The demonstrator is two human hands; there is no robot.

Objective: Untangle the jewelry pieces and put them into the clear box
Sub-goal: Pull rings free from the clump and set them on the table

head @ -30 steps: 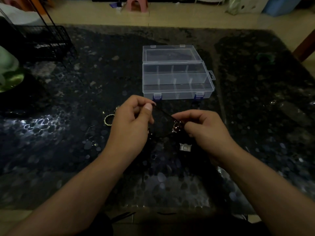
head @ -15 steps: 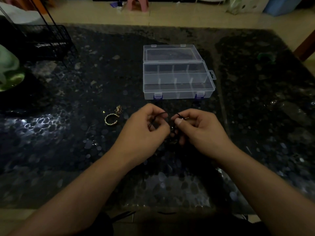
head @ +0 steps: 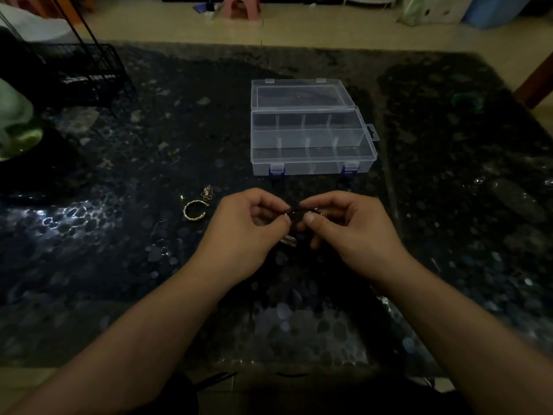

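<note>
Both my hands meet above the dark table, just in front of the clear box (head: 311, 157), which stands open with its lid folded back and its compartments showing. My left hand (head: 248, 232) and my right hand (head: 350, 229) each pinch an end of a dark corded jewelry piece (head: 296, 211) held between the fingertips. A small silver piece (head: 288, 241) lies on the table under the hands. To the left, a gold twisted ring (head: 194, 210) and a small gold ornament (head: 207, 193) rest on the table.
A black wire rack (head: 86, 76) stands at the back left, with a green object (head: 15, 121) at the left edge. The dark pebble-patterned table (head: 449, 205) spreads wide on the right. Beyond the table's far edge are a pink stool (head: 241, 6) and a blue bin (head: 490, 10).
My hands have come closer together, the fingertips now nearly touching around the dark cord. The small silver piece is now partly hidden under them, and the gold ring is uncovered.
</note>
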